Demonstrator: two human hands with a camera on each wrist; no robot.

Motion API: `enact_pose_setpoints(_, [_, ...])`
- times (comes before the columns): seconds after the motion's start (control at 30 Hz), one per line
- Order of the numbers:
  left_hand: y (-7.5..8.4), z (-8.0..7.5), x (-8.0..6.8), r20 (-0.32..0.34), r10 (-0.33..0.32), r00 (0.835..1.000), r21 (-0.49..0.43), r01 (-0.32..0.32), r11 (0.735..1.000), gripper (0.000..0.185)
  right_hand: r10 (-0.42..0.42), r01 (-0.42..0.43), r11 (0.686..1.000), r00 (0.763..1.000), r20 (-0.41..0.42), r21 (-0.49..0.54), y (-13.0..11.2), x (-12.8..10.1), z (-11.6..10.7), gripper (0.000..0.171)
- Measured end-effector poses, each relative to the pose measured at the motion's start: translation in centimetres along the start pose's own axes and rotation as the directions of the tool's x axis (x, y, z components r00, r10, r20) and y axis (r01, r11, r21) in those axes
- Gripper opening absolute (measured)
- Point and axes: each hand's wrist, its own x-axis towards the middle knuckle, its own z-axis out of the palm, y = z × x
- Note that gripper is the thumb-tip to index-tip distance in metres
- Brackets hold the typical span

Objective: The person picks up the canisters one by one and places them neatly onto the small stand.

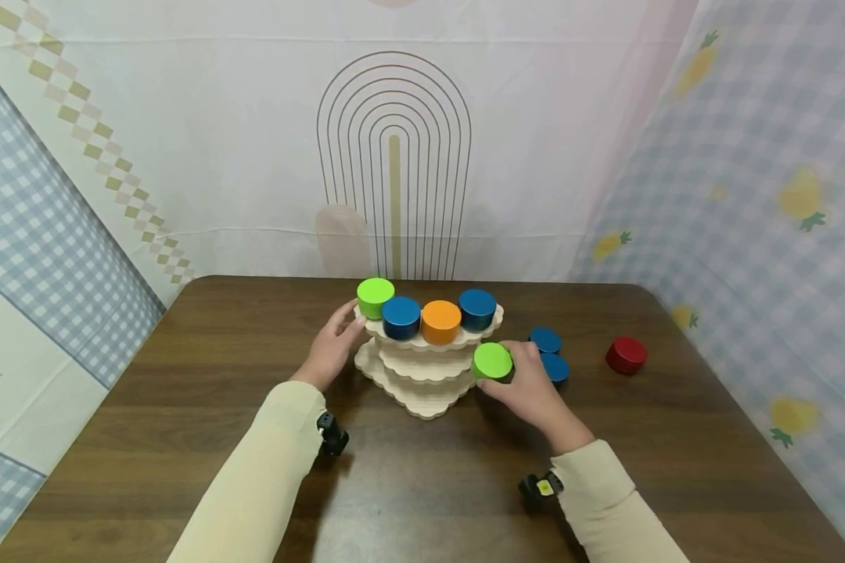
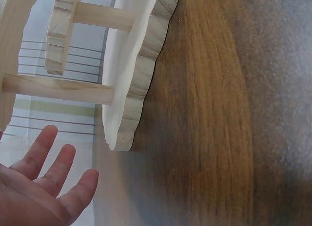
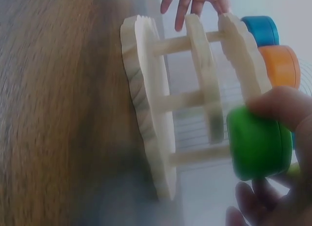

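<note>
A three-tier wooden stand with scalloped edges is on the table. Its top tier carries a green round tin, a blue one, an orange round tin and another blue one. My right hand pinches a second green round tin between thumb and fingers, off the stand's right side and above the table. At the left end of the top tier is my left hand, fingertips right at the edge beside the green tin. Its other fingers spread loosely in the left wrist view.
Two blue round tins lie on the table just beyond my right hand. Farther right sits a red round tin. Patterned cloth hangs behind the brown wooden table and along both sides.
</note>
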Motion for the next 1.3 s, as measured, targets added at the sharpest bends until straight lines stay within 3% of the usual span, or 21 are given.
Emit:
enact_pose_setpoints(0.37, [0.0, 0.1, 0.0, 0.002, -0.002, 1.0, -0.007, 0.002, 1.0, 0.058, -0.002, 0.002, 1.0, 1.0, 0.007, -0.009, -0.7, 0.2, 1.1, 0.066])
enact_pose_setpoints(0.8, [0.0, 0.1, 0.0, 0.001, 0.002, 1.0, -0.01, -0.002, 1.0, 0.057, 0.053, -0.052, 0.997, 0.999, 0.013, -0.064, -2.0, 0.3, 1.5, 0.072])
enact_pose_setpoints(1.3, [-0.2, 0.1, 0.1, 0.007, 0.001, 1.0, 0.0, -0.001, 1.0, 0.057, 0.038, -0.035, 0.99, 0.999, 0.019, -0.137, -2.6, 0.2, 1.4, 0.073])
